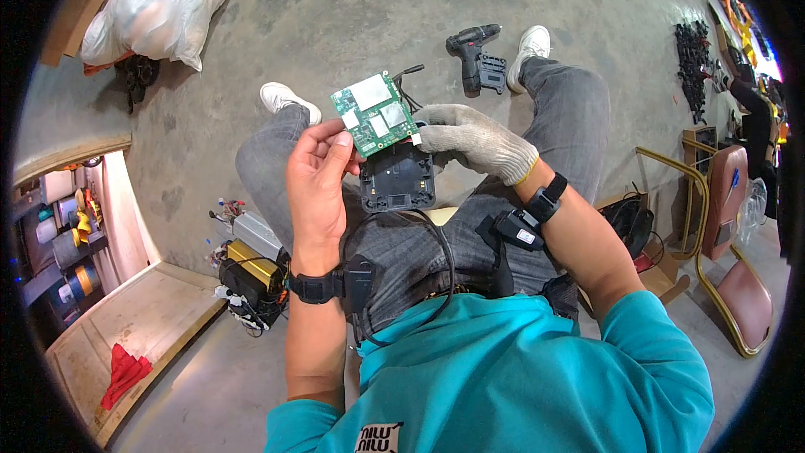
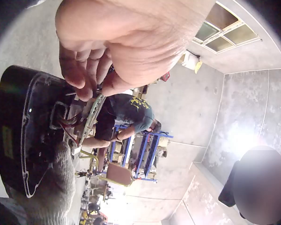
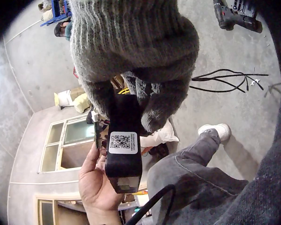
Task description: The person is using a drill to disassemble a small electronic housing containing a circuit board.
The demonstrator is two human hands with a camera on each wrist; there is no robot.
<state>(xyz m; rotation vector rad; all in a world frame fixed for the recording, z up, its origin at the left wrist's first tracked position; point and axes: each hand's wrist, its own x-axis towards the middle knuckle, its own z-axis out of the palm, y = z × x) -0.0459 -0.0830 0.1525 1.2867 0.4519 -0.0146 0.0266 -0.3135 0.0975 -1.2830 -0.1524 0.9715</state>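
Observation:
A green circuit board (image 1: 375, 114) with pale square pads is pinched at its edge by my bare left hand (image 1: 320, 169). Below and behind it is a black plastic housing (image 1: 397, 178), which my gloved right hand (image 1: 478, 139) grips by its side. In the left wrist view the board (image 2: 92, 117) stands edge-on beside the open housing (image 2: 18, 126), with thin wires between them. The right wrist view shows the gloved fingers curled round the housing (image 3: 123, 164), which has a white QR label (image 3: 123, 142).
A black drill (image 1: 475, 59) lies on the floor between the feet, beside a black plastic part (image 1: 493, 73). White bags (image 1: 159, 13) are at upper left, a metal-framed chair (image 1: 725, 201) at right, and equipment (image 1: 251, 260) at left. Another person (image 2: 131, 115) bends over in the background.

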